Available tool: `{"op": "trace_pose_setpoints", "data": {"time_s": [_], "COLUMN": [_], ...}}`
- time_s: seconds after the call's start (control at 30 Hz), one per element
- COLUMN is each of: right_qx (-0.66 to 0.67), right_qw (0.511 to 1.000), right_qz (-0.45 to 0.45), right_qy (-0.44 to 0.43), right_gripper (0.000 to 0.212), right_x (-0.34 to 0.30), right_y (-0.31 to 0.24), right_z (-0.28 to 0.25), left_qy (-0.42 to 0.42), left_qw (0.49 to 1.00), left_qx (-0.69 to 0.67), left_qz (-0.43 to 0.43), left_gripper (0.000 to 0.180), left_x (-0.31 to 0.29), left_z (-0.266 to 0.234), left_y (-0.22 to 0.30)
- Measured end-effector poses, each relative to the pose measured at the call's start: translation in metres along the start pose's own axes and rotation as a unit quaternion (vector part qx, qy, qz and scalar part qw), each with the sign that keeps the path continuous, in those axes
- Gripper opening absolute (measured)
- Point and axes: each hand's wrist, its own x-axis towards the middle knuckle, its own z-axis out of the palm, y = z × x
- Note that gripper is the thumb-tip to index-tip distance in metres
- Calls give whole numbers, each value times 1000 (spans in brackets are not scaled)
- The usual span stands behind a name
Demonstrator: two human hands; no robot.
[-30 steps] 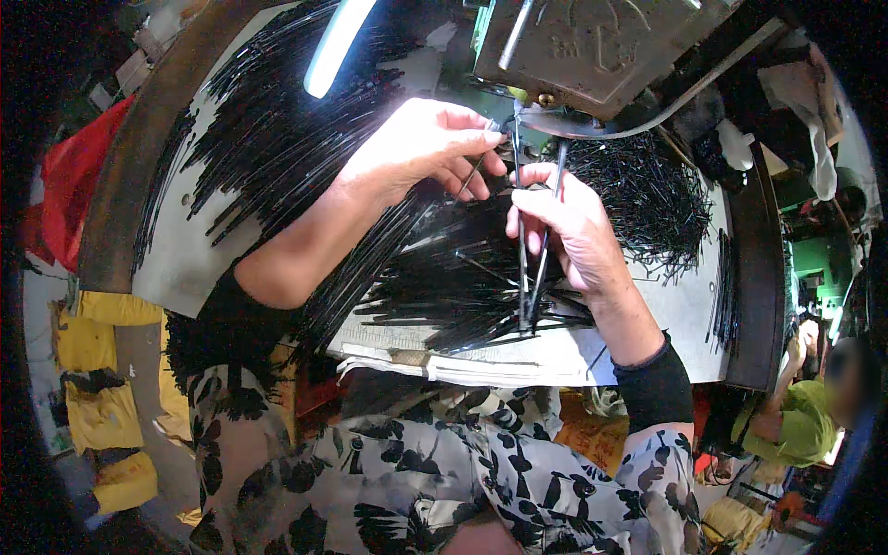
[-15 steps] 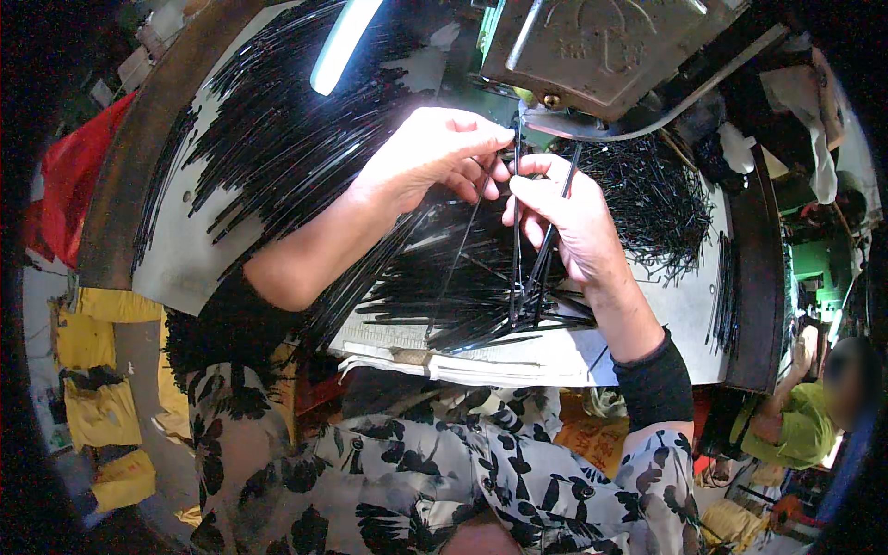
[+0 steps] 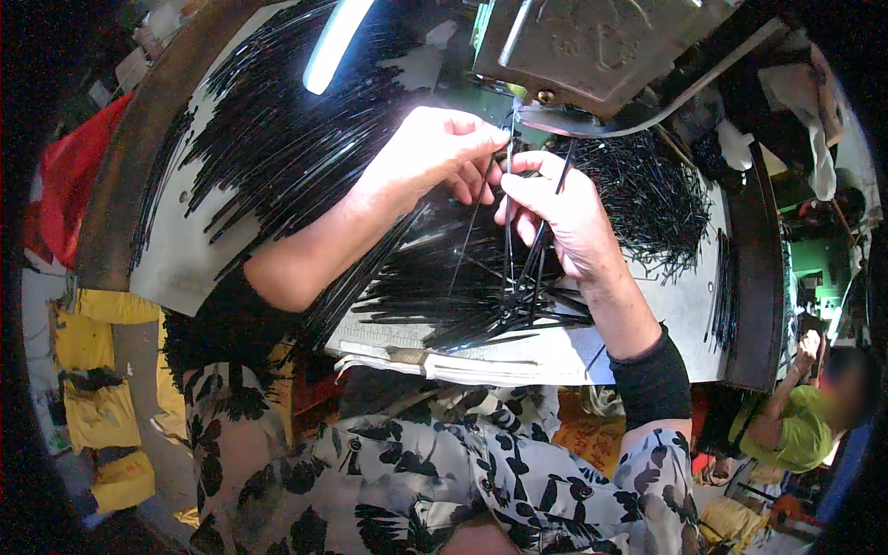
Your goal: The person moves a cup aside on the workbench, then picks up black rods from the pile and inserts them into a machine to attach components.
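Note:
Just below a dark metal machine head, my two hands work close together. With thumb and forefinger, my left hand pinches a thin black strip near its upper end. Slightly lower and to the right, my right hand is closed around the same strip, and more black strips pass through or behind its fingers. Another thin strip hangs under my left hand. Their exact kind cannot be made out. Fingers partly hide the strips' upper ends at the machine.
Long black strips cover the worktable's left, with a tangled pile of short pieces at right. A bright tube lamp hangs above. White strips lie along the front edge. Another person in a yellow-green top is at far right.
My hands keep their pinch on the strip, with only a slight shift of the fingers. The whole view has moved a little. The other person's arms at right have shifted.

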Motion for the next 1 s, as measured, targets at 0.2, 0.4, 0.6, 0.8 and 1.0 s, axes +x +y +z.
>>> {"op": "trace_pose_setpoints", "data": {"time_s": [0.2, 0.4, 0.6, 0.8, 1.0], "right_qx": [-4, 12, 35, 54, 92], "right_qw": [1000, 1000, 999, 998, 994], "right_qz": [1, 18, 33, 37, 62], "right_qy": [1, -16, -20, -15, 4], "right_gripper": [22, 21, 20, 22, 22], "right_x": [0, 1, 1, 0, 1], "right_y": [-2, -2, -2, -4, -3], "right_z": [0, 1, -3, 2, 7], "left_qy": [4, -5, -17, -23, -14], "left_qw": [1000, 1000, 998, 999, 1000], "left_qx": [15, 25, 63, 24, 13], "left_qz": [7, -4, -9, -10, -24], "left_gripper": [30, 32, 31, 31, 32], "left_x": [2, -1, 4, 6, 3], "left_z": [2, -3, -1, -5, -5], "left_y": [0, 6, 7, 2, 2]}}
